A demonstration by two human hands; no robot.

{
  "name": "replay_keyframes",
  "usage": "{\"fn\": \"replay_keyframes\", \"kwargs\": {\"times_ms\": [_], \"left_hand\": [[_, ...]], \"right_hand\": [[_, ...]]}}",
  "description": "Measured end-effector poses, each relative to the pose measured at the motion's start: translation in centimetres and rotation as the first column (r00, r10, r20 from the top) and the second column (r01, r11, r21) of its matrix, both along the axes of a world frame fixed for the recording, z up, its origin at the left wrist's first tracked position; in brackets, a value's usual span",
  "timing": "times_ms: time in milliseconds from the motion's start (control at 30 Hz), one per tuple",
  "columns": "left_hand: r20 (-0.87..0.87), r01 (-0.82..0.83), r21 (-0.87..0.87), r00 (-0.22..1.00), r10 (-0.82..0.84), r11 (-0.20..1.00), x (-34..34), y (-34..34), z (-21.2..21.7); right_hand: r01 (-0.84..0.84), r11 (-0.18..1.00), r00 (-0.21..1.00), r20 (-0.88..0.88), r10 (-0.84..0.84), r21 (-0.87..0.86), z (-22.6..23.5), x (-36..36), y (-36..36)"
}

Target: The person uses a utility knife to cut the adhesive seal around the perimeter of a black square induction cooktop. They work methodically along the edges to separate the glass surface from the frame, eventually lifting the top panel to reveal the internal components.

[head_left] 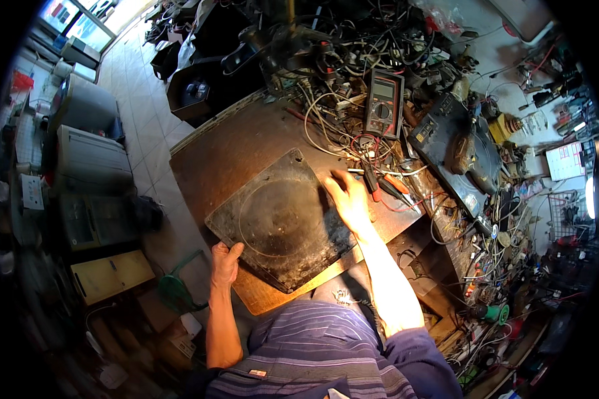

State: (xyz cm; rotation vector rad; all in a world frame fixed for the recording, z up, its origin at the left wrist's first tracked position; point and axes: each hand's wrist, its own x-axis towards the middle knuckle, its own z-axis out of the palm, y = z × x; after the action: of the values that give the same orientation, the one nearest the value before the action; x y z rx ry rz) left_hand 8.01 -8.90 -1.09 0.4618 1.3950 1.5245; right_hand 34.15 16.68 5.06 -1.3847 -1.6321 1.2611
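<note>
- Low in the frame, the person's striped shirt (313, 352) fills the foreground, both forearms rising from it toward the work.
- The left hand (225, 263) closes its grip on the near left corner of the dark square plate (279, 219), thumb over the top edge, seemingly to steady it where it overhangs the wooden surface (233, 143).
- The right hand (347, 198) lies flat and open on the plate's right edge, fingers spread, holding nothing, pressing it down as I judge.
- The plate sits mid-frame, turned like a diamond, grimy and scuffed, with a faint ring marked on its face.
- Just beyond the right hand lie red-handled pliers (374, 186).
- Farther, upper centre, a multimeter (384, 103) rests among tangled wires (333, 126).
</note>
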Motion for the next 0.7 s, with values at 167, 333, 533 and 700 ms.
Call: {"fn": "replay_keyframes", "kwargs": {"times_ms": [167,333,533,700], "left_hand": [[0.0,0.046,-0.037,0.999,-0.046,0.998,0.0,-1.0,1.5],[-0.099,0.014,-0.012,0.995,-0.015,1.0,1.7,0.4,3.6],[-0.107,-0.027,-0.149,0.994,0.011,0.988,3.4,1.2,7.0],[-0.171,-0.121,0.053,0.977,0.129,0.991,4.5,2.9,6.4]], "right_hand": [[-0.12,0.971,0.982,-0.166,0.086,-0.207,1.2,-3.1,3.8],[-0.143,0.948,0.959,-0.277,0.061,-0.286,2.1,-3.1,3.8],[-0.107,0.954,0.942,-0.335,0.007,-0.279,1.5,-1.3,4.2],[-0.074,0.952,0.939,-0.342,-0.033,-0.296,2.2,2.2,3.8]]}}
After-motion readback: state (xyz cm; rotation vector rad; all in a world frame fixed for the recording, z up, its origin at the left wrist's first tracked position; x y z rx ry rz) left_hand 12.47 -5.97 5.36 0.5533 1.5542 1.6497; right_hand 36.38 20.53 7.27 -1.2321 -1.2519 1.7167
